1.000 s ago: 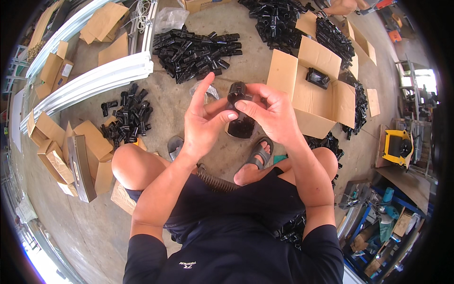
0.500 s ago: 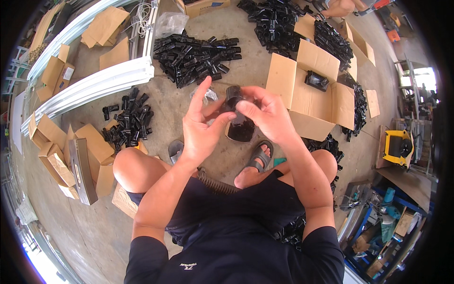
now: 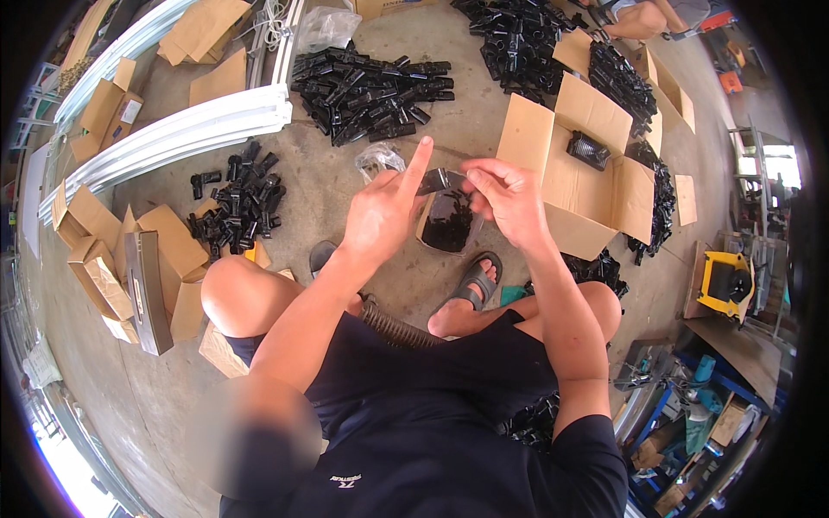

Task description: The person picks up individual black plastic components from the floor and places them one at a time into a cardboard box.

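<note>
My left hand [image 3: 380, 211] is closed around a short black plastic pipe fitting [image 3: 437, 180], its index finger stretched up and away. Just right of the fitting is my right hand [image 3: 509, 197], thumb and fingertips pinched together near its end. Whether a small piece sits in that pinch, I cannot make out. Below both hands, on the floor, a clear plastic tub [image 3: 450, 247] holds many small black pieces. A crumpled clear plastic bag [image 3: 378, 159] lies behind my left hand.
Piles of black fittings lie ahead [image 3: 371, 95], at the left [image 3: 237, 203] and far right [image 3: 514, 52]. An open cardboard box [image 3: 574, 186] stands right, with a black bundle [image 3: 589, 150] inside. White metal profiles [image 3: 186, 129] stretch across the left. Another person's legs [image 3: 635, 19] show at the top right.
My left hand has turned so its back shows, with the fitting tilted over. My right hand has come off the fitting's side and drawn slightly right, fingers now pinched.
</note>
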{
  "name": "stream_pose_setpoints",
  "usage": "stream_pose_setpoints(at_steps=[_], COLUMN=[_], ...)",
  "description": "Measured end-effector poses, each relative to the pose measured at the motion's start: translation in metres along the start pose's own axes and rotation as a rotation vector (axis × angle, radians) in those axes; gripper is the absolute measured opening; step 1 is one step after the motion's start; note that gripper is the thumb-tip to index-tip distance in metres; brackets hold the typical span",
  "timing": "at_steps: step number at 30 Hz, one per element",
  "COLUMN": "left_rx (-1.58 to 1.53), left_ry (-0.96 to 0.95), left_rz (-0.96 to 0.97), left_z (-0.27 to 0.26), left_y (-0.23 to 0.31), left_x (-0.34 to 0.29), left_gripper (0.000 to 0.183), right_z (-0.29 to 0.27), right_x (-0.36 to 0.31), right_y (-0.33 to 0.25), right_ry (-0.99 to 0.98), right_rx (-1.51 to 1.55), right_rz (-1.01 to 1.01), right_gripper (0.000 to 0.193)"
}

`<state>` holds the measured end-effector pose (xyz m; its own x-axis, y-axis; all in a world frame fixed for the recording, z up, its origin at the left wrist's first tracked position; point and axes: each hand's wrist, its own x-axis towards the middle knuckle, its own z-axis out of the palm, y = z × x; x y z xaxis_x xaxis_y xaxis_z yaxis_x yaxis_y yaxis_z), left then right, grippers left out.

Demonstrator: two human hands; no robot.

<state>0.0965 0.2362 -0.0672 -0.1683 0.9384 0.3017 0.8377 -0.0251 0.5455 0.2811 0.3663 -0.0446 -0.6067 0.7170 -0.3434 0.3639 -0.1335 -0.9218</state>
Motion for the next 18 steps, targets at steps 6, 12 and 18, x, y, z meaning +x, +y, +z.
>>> stream_pose_setpoints(at_steps=[6, 12, 18], left_rx=[0.034, 0.025, 0.011], left_ry=[-0.011, 0.007, 0.059], left_rz=[-0.006, 0.036, 0.064], left_z=[0.006, 0.012, 0.013], left_y=[-0.005, -0.004, -0.001], left_x=[-0.004, -0.006, -0.005], left_gripper=[0.098, 0.098, 0.095], right_z=[0.024, 0.041, 0.046], right_x=[-0.002, 0.0, 0.007], right_y=[0.01, 0.013, 0.02], right_ry=[0.044, 0.127, 0.149], right_rx=[0.108, -0.21, -0.439], right_rz=[-0.171, -0.475, -0.771], right_gripper=[0.013, 0.014, 0.015])
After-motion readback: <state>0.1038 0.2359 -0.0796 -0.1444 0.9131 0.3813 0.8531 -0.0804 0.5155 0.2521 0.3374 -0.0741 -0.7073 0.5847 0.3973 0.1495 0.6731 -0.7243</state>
